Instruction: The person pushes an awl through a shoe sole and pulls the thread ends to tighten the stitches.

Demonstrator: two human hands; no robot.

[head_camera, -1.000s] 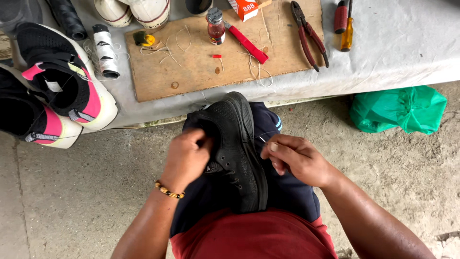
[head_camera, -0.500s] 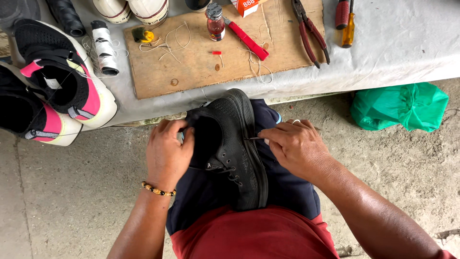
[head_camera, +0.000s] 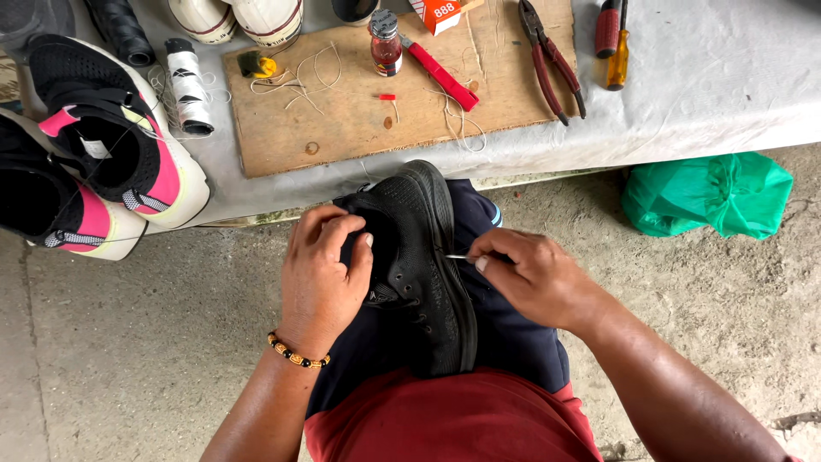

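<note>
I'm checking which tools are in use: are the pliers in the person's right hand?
No. The pliers lie on the wooden board, while the right hand pinches a thin metal needle against the black shoe.

Shoe-repair workshop, pliers (head_camera: 552, 58), thread spool (head_camera: 188, 85), sneakers (head_camera: 103, 145) on bench (head_camera: 710, 77)

Pliers (head_camera: 552, 60), screwdrivers (head_camera: 612, 38) and a green bag (head_camera: 710, 192) lie nearby.

Three shoes (head_camera: 419, 265), two screwdrivers (head_camera: 617, 58), one pliers (head_camera: 552, 60), one bottle (head_camera: 386, 43).
</note>
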